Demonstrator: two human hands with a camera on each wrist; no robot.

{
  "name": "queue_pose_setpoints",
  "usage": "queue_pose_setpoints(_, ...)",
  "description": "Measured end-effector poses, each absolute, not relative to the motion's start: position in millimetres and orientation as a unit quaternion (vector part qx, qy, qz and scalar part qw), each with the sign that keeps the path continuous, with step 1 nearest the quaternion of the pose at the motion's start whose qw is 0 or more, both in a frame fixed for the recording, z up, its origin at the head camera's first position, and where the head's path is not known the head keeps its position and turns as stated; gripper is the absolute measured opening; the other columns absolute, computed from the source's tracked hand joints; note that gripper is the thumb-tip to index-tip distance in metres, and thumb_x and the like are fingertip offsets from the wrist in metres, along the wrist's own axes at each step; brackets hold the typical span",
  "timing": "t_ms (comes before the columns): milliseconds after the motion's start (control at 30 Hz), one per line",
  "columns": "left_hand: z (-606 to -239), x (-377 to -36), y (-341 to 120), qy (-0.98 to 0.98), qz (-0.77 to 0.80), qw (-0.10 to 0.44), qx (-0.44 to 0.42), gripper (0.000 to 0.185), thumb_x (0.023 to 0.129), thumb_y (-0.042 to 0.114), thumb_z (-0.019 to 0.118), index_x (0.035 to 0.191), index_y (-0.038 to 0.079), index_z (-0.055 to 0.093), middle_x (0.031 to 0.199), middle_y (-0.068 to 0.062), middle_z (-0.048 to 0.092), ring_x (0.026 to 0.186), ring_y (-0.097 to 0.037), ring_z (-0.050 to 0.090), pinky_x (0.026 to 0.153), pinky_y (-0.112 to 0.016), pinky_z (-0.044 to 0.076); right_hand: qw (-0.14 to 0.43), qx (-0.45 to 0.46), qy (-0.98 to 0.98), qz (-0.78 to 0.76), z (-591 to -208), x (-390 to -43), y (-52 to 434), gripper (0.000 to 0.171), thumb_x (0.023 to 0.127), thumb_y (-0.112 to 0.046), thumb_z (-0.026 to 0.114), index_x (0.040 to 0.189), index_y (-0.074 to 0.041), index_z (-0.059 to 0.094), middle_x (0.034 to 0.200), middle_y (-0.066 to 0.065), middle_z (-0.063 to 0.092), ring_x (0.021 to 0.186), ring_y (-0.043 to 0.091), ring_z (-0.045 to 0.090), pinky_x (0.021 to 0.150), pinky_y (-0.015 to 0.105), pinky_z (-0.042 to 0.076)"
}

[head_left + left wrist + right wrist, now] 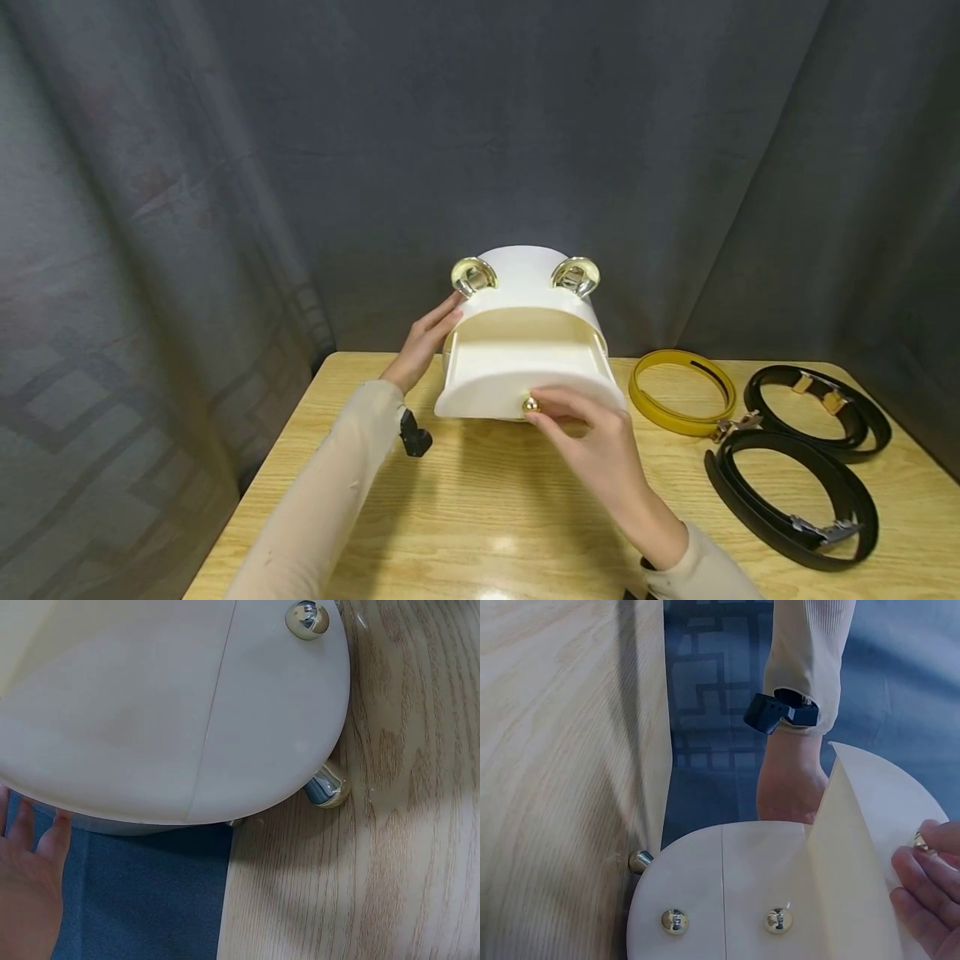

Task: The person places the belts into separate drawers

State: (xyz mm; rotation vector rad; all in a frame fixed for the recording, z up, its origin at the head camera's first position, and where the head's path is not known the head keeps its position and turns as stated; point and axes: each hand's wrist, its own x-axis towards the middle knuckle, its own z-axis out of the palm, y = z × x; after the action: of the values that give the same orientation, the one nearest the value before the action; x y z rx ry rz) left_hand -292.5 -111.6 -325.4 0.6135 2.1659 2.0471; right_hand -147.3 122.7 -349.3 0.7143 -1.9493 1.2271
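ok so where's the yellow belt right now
In the head view the yellow belt lies coiled on the table, just right of the white box, with two black belts farther right.

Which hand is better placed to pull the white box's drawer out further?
Right. The right hand already pinches the small gold knob on the front of the white rounded drawer, which stands partly open. The left hand rests flat against the side of the white box, bracing it.

a white rounded box (150, 712) fills most of the view, a thin seam running down its face and a gold knob (308, 618) near its edge. a gold foot (328, 786) rests on the wooden table (375, 885). the left hand (26, 877) has straight fingers touching the box's lower edge.
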Motion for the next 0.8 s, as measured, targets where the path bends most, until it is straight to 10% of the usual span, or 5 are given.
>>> queue_pose_setpoints(800,-326,-293,-111,0.711,0.674,0.044,0.193,0.054,0.106,0.021,0.049,0.155,0.009,0.030,0.162,-0.002,0.023,0.149,-0.019,0.019,0.118,-0.038,0.022,0.353,0.295,-0.754,0.469,-363,-141,124,0.037,0.066,0.011,0.084,0.099,-0.004,0.075,0.088,0.005,0.075,0.075,0.013,0.071,0.076,0.015,0.053)
